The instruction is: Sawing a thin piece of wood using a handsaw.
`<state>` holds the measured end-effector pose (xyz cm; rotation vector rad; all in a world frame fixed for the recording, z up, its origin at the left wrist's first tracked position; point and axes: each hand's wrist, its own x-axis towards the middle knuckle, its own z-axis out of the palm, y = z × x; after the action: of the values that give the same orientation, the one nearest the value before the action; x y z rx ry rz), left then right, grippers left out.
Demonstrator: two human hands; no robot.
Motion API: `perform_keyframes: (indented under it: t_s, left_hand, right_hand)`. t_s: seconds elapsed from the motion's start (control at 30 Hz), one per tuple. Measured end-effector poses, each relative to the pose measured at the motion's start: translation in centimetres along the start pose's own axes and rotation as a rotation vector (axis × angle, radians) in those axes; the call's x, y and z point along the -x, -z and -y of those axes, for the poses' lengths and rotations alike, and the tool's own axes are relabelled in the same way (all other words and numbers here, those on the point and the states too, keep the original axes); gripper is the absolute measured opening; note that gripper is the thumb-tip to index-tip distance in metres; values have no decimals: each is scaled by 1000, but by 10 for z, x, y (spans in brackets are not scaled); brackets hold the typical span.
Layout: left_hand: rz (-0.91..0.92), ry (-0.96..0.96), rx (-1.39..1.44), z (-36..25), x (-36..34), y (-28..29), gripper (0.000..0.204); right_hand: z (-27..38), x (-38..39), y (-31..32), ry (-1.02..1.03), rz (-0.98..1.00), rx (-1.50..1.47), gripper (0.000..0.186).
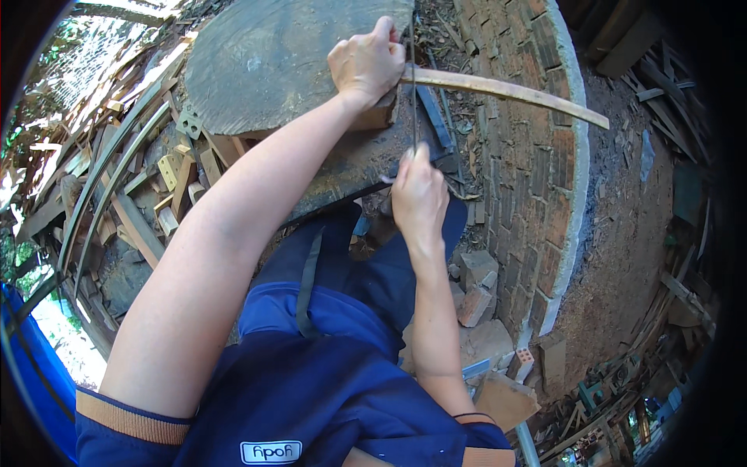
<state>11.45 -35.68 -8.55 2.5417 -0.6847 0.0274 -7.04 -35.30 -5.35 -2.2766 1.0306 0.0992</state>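
With the left hand (367,64) grasping the wooden strip (506,89) at the right edge of the wood slab (261,86), the right hand (420,196), clenched on the thin tool (415,117), should stroke straight and lightly.

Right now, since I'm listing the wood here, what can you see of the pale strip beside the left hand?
The pale strip is long, narrow and looks like wood, with a blunt right end. It slants across the brick wall in view and appears curved, perhaps from the lens. Near its left end, beside the left hand, a thin dark tool crosses it.
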Motion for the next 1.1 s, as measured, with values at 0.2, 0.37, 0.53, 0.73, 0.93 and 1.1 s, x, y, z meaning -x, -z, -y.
perform_keyframes:
  t_s: [0.2,0.37,0.53,0.73,0.93,1.1]
  left_hand:
    - [-21,-29,17,-1,1,3,13]
    - [-3,-46,9,-4,1,0,9]
    - [-19,-14,51,-1,1,0,12]
    - [52,13,44,-7,-2,4,14]
    - [4,45,41,-5,-9,5,14]
    - [5,25,40,-4,-6,2,15]
  right_hand:
    - [14,-41,-3,112,-164,-13,18]
    - [17,-33,3,57,-95,53,16]
    - [21,-49,-5,125,-198,22,16]
    - [9,-7,-4,64,-115,47,17]
    - [10,-17,6,75,-147,49,16]
    - [6,-15,1,70,-121,22,17]
